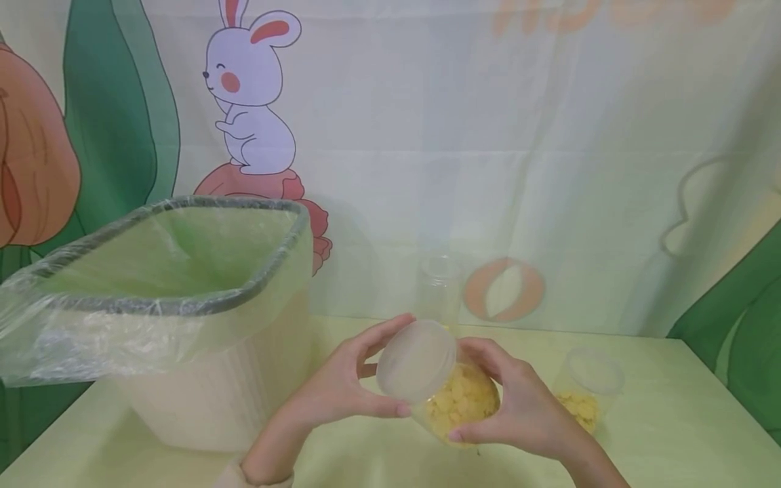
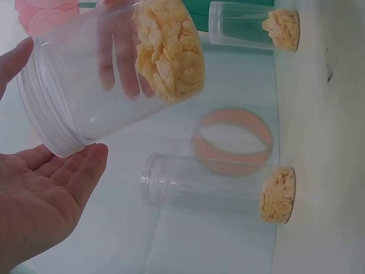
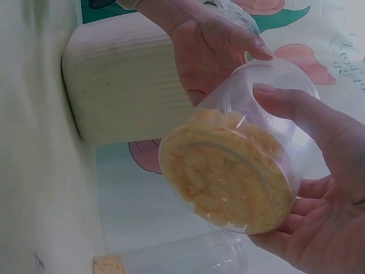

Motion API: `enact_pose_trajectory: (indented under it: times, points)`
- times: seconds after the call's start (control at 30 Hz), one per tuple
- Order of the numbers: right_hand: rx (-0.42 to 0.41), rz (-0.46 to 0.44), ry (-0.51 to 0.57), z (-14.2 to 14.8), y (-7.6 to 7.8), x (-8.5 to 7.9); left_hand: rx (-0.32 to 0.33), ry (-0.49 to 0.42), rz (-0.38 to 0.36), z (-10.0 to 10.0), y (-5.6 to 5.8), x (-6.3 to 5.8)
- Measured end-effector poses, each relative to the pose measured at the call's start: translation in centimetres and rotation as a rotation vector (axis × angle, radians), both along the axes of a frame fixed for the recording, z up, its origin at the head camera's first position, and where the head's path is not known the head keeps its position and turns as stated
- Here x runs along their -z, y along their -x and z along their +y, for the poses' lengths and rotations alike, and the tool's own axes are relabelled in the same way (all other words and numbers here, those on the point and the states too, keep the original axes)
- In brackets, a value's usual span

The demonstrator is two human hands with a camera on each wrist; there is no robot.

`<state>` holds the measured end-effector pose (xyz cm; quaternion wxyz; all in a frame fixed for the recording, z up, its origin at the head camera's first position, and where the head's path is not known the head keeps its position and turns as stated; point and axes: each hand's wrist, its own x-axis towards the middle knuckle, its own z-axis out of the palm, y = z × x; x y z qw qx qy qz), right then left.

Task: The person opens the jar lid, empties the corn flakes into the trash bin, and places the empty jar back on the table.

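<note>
Jar (image 2: 85, 85), clear, part-filled with pale yellow flakes (image 2: 171, 51), tilted between both hands, above the table (image 1: 653, 420). Right hand (image 1: 518, 407) curled round the lower body; left hand (image 1: 342, 383) wide, thumb and fingertips at the rim of the translucent lid (image 1: 417, 360). Probably light, thin plastic: stiff, perhaps giving a little under a squeeze, smooth enough to slip. Contents likely brittle. Best hold, by judgement: low on the body for the right, round the lid edge for the left. Tabletop pale, smooth-looking. Left of the left hand, a bin (image 1: 244, 386) with a clear liner (image 1: 73, 339). Beyond the hands, a second jar (image 1: 441, 288); just right of the right hand, a third jar (image 1: 592, 390). Behind everything, printed cloth (image 1: 396, 135) with a rabbit (image 1: 250, 88).
</note>
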<state>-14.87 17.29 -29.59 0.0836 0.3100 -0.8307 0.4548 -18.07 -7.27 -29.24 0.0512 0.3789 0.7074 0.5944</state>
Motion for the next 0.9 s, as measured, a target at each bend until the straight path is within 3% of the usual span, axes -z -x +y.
enact_pose_trajectory:
  times: [0.9]
  points:
    - [0.078,0.052,-0.061,-0.2,-0.2,-0.2,-0.185,0.041,-0.067,1.1,-0.7,0.1]
